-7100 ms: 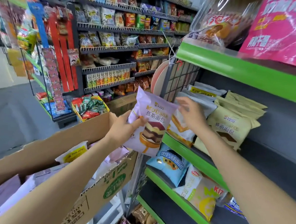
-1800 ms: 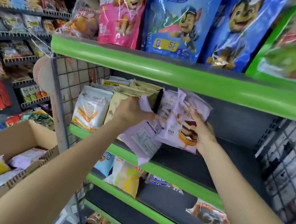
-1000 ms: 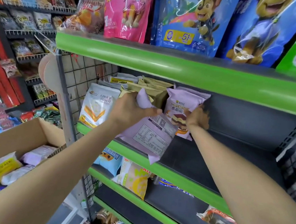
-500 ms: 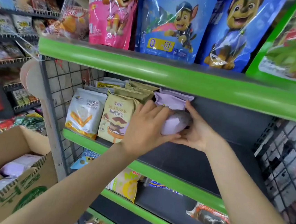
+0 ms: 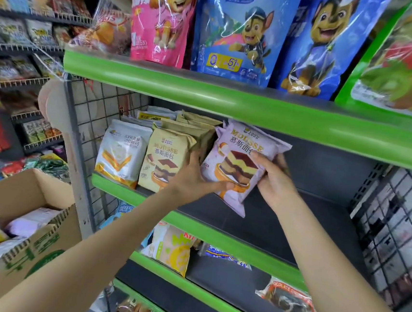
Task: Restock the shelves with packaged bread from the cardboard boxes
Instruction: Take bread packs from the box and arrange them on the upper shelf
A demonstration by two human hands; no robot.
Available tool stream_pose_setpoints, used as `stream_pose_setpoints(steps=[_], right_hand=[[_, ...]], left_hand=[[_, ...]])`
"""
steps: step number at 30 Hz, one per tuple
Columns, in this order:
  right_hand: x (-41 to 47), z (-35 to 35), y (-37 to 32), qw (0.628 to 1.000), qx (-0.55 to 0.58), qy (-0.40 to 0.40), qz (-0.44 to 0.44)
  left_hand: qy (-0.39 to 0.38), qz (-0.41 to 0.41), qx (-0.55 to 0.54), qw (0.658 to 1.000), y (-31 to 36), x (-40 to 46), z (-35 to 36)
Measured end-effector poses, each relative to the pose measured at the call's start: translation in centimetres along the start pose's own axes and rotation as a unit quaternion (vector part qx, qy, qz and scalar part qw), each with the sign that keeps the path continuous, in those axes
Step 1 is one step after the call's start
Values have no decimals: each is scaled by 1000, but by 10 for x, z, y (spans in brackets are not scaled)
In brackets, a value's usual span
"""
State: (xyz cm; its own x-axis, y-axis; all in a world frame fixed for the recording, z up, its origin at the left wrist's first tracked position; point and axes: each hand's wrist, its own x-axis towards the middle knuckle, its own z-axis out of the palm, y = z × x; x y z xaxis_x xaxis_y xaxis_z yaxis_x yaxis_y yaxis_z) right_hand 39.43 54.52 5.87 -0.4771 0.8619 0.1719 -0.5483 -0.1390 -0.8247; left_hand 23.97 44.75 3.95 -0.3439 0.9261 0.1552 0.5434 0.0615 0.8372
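Lilac mousse bread pkg (image 5: 239,164) held upright at shelf (image 5: 295,214), just right of beige pkg (image 5: 164,162). Left hand (image 5: 195,177) thumb under lower edge, right hand (image 5: 273,180) curled round right side. Long axis near vertical, top tilted right, print facing out. Risk: slippery film, could topple fwd off shelf lip once released.

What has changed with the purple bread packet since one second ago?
The purple packet was turned from back-side-out to front-side-out and brought to the beige packets. The left hand kept its grip; the right hand left the packet behind and took this one. The white packet stayed.
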Motion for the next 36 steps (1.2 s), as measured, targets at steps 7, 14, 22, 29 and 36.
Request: stream_pose_setpoints(steps=[7,14,22,29,36], right_hand=[[1,-1,14,997,-69,29,9],[29,2,34,964,-252,84,-33],[52,-8,66,877,-459,140,-27],[49,-3,61,851,-493,170,-61],[26,14,46,760,-581,197,-213]], left_hand=[[-11,-57,94,994,7,4,2],[110,-36,62,991,17,18,13],[62,-87,89,990,13,35,26],[57,-106,113,986,6,43,28],[100,-82,105,986,19,41,17]])
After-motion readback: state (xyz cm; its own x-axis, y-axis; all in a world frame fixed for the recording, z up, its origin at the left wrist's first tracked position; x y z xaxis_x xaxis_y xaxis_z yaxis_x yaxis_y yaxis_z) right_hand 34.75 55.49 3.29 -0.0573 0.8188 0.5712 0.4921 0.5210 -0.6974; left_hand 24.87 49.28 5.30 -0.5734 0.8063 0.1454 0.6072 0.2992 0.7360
